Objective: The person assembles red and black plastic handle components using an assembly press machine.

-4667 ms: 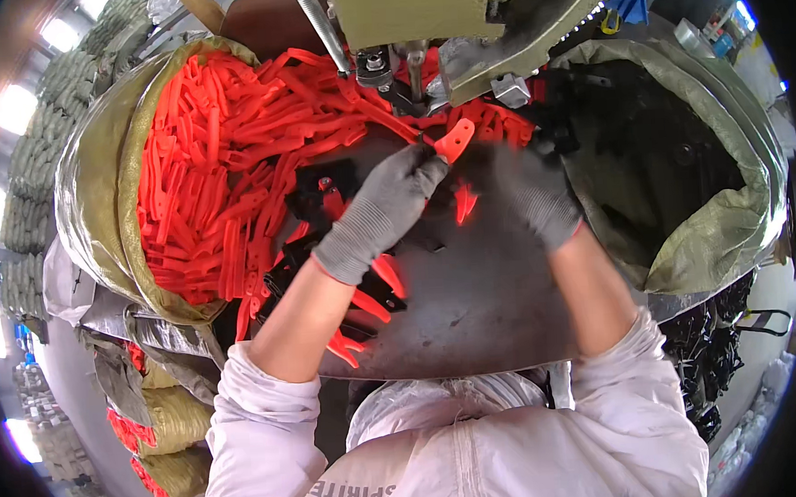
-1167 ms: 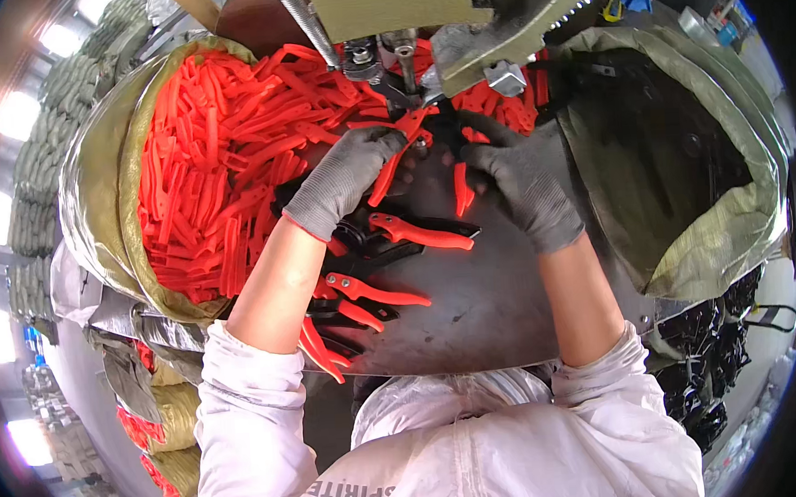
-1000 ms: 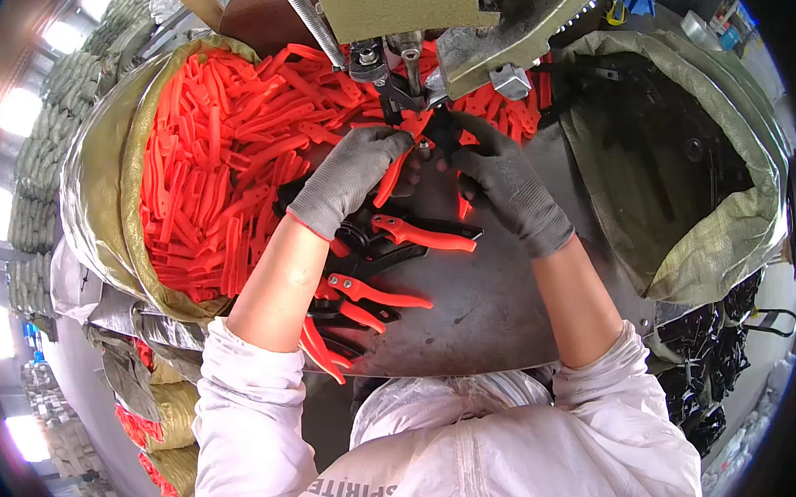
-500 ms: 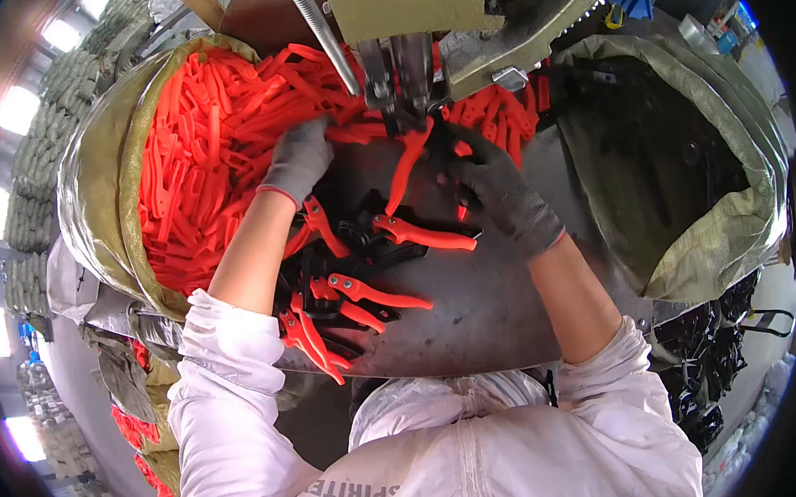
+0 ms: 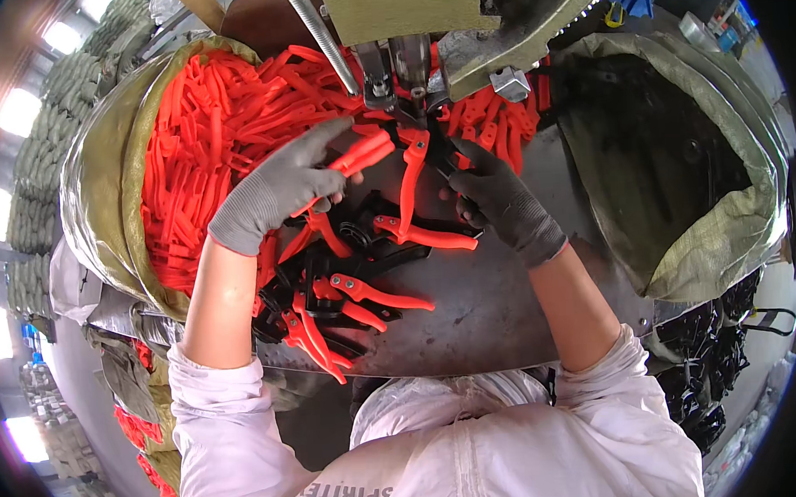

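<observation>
Head view, press (image 5: 423, 31) above shears (image 5: 412, 171), orange handles (image 5: 221, 141) beside.

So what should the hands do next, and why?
Probably slide the orange sleeve in the left hand onto the tool under the press. The right hand steadies that tool at the press, and the sleeve's end already points at it, with more sleeves waiting in the sack.
</observation>
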The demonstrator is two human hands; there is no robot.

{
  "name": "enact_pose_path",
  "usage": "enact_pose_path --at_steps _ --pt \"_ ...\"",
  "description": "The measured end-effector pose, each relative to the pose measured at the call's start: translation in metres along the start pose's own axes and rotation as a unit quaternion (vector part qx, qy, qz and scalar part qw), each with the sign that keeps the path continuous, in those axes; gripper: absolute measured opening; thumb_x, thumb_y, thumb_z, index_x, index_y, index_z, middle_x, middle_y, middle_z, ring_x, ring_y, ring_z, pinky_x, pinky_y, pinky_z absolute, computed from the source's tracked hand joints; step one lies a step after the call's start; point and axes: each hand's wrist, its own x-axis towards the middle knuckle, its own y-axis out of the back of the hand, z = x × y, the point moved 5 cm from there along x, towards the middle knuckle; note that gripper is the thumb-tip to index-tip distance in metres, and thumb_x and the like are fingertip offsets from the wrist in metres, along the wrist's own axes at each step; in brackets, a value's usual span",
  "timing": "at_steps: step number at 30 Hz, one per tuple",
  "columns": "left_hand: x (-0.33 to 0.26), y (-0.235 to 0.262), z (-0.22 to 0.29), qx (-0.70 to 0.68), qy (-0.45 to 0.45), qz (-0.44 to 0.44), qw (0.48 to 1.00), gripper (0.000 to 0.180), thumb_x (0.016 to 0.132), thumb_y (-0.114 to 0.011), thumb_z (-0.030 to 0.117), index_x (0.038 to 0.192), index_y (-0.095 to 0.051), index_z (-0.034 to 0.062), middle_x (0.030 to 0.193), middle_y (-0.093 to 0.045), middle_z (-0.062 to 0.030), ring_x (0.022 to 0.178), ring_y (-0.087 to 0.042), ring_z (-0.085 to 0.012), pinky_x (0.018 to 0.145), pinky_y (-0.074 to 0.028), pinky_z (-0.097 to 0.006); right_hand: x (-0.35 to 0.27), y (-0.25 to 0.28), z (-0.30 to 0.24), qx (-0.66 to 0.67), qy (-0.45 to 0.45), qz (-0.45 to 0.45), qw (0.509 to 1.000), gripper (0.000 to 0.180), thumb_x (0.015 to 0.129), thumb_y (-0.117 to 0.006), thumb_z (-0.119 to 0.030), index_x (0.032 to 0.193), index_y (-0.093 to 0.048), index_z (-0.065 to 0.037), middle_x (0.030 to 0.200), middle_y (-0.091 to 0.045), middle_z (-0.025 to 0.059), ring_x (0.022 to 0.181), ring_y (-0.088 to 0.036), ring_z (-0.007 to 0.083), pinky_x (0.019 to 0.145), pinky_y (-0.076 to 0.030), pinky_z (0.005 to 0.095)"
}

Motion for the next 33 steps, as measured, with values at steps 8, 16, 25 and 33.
enact_pose_path --at_steps 8,16,25,33 --pt "0.025 -0.072 0.013 -0.052 -0.032 -0.041 0.997 0.036 0.094 -0.053 0.04 0.092 -0.058 0.0035 0.075 -0.055 0.0011 0.063 -0.05 -0.0051 0.059 -0.044 -0.02 -0.008 -0.01 0.001 0.073 0.113 -0.005 0.991 0.045 0.089 -0.059 -0.015 0.131 -0.046 -0.008 0.07 -0.056 -0.0012 0.055 -0.053 0.0079 0.045 -0.041 0.0226" --pt "0.039 -0.063 -0.048 -0.037 -0.014 0.059 0.997 0.033 0.094 -0.053 0.028 0.106 -0.056 -0.0022 0.092 -0.062 -0.0093 0.081 -0.063 -0.0165 0.074 -0.051 -0.029 -0.083 0.211 -0.04 -0.53 0.122 0.492 0.68 0.05 0.081 -0.053 -0.011 0.131 -0.047 -0.013 0.107 -0.062 0.023 0.099 -0.059 0.0407 0.086 -0.049 0.0416" --pt "0.049 -0.057 -0.032 -0.159 0.009 0.061 0.985 0.038 0.094 -0.054 0.034 0.111 -0.054 -0.0002 0.089 -0.061 -0.0083 0.076 -0.063 -0.0175 0.069 -0.053 -0.031 -0.062 0.15 0.001 -0.214 0.174 0.148 0.95 0.045 0.076 -0.057 0.0 0.12 -0.059 -0.006 0.13 -0.053 0.0173 0.1 -0.059 0.0182 0.077 -0.049 0.0298" --pt "0.051 -0.054 -0.017 -0.144 0.022 0.026 0.989 0.034 0.094 -0.056 0.03 0.11 -0.059 0.0 0.087 -0.063 -0.0066 0.073 -0.063 -0.016 0.067 -0.053 -0.03 -0.002 0.022 -0.029 0.033 0.151 0.059 0.986 0.064 0.083 -0.062 -0.01 0.14 -0.035 0.0 0.082 -0.063 0.0067 0.056 -0.052 0.0088 0.052 -0.044 0.0234"
